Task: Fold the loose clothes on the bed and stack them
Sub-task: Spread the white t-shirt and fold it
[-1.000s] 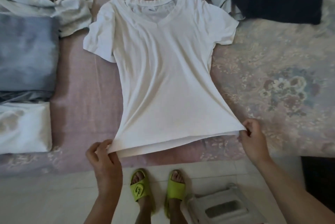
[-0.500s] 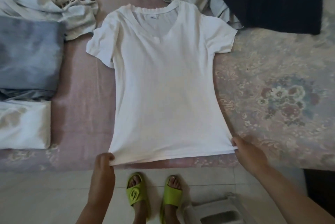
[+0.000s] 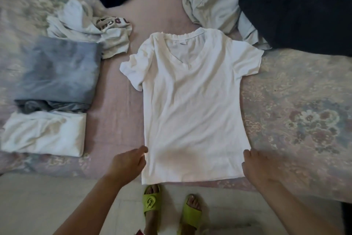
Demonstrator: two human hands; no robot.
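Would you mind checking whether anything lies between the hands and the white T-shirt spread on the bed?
Nothing visible does. The left hand and right hand sit at either side of the white T-shirt near its hem, and no other garment lies on it.

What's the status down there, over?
Left hand and right hand at the white T-shirt's sides near the hem, grip unclear. Shirt flat, unfolded. Nothing on it.
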